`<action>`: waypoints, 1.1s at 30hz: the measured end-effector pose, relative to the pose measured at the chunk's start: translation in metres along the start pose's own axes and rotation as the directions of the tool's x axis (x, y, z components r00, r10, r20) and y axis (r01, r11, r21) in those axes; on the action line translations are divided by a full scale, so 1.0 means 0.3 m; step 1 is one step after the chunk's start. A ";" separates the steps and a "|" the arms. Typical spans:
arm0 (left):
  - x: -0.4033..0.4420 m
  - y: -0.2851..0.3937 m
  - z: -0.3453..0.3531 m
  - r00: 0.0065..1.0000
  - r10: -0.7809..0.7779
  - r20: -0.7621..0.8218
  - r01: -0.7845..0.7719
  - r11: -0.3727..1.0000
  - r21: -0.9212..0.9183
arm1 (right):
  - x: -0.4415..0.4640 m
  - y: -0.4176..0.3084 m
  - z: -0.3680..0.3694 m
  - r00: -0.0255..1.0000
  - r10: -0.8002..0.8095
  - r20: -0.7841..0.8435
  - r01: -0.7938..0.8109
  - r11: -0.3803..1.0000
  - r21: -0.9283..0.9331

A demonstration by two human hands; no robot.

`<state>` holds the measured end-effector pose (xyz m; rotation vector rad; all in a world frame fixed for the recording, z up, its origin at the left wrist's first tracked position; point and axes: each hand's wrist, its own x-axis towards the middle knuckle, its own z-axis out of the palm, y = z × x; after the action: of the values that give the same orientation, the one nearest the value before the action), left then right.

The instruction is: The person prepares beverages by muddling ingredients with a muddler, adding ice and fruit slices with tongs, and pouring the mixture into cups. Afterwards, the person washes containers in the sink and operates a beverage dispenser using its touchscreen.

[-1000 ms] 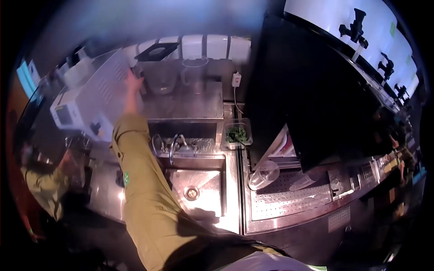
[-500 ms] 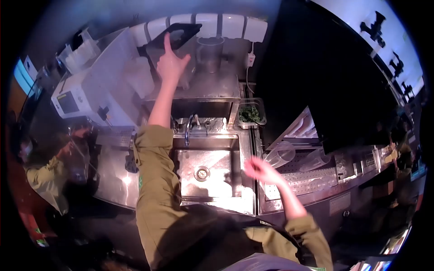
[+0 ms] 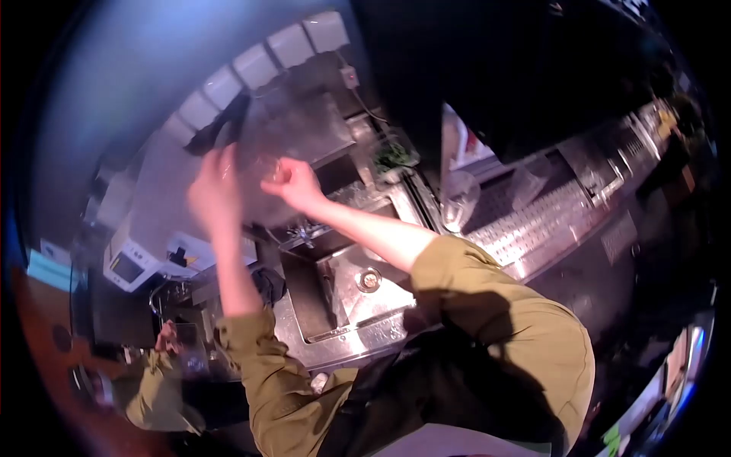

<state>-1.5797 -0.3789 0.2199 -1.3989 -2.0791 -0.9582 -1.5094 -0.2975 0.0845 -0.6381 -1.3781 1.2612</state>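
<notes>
My left hand (image 3: 216, 194) is raised over the metal shelf behind the sink, smeared by motion. Just past its fingertips is a dark, flat lid-like piece (image 3: 221, 128). My right hand (image 3: 295, 186) reaches across the sink to the same area, its fingers curled in a pinch. Something clear and blurred shows between the two hands, but I cannot make out its shape or whether either hand holds it. Below my forearms lies the steel sink (image 3: 343, 274) with its faucet (image 3: 304, 233).
White dispensers (image 3: 255, 65) line the back wall. A clear tub of green leaves (image 3: 392, 157) stands right of the shelf. Clear pitchers (image 3: 460, 199) lie on the perforated drain tray (image 3: 525, 232). A white machine (image 3: 131, 263) is at left; a co-worker's sleeve (image 3: 156, 388) shows lower left.
My view has turned, tilting the scene. My right hand has moved from beside the sink up to the shelf, near my left hand. The left hand has drawn back from the dark lid.
</notes>
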 end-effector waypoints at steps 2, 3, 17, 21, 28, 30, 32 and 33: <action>-0.117 -0.069 -0.141 0.994 -0.021 -0.108 -0.024 0.915 -0.403 | -0.182 -0.112 -0.205 0.998 0.014 0.065 -0.008 0.996 -0.087; -0.197 -0.008 -0.250 0.914 -0.406 -0.023 0.331 0.777 -0.535 | -0.276 -0.180 -0.338 0.992 0.055 0.117 -0.049 0.997 -0.055; -1.481 0.473 0.550 -0.088 -0.207 0.974 0.930 -0.368 0.006 | -1.616 -0.636 -2.069 0.717 0.314 -0.622 -0.568 0.781 -0.260; -1.516 0.659 0.657 0.101 -0.493 0.864 0.890 0.433 0.142 | -1.777 -0.794 -2.391 0.407 0.237 -0.882 -0.426 0.904 0.046; -1.548 2.019 0.533 -0.160 0.447 0.880 0.713 0.669 -0.210 | -1.752 -0.681 -2.841 0.223 0.118 -0.968 -0.500 0.866 -0.009; -1.656 2.400 0.566 -0.440 0.631 0.639 0.749 0.651 -0.127 | -1.669 -0.633 -2.956 0.218 0.058 -0.974 -0.387 0.922 -0.032; -1.750 2.740 0.643 -0.554 0.613 0.563 0.693 0.715 -0.097 | -1.584 -0.647 -3.094 0.238 0.036 -0.971 -0.348 0.936 -0.051; -1.778 2.887 0.663 -0.522 0.571 0.633 0.712 0.701 -0.045 | -1.536 -0.670 -3.165 0.255 0.020 -0.967 -0.362 0.929 -0.076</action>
<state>-0.5737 -0.3429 -0.0272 -3.9445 -3.0995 0.2013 -0.4581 -0.4632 -0.0612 -1.5277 -0.3766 0.5369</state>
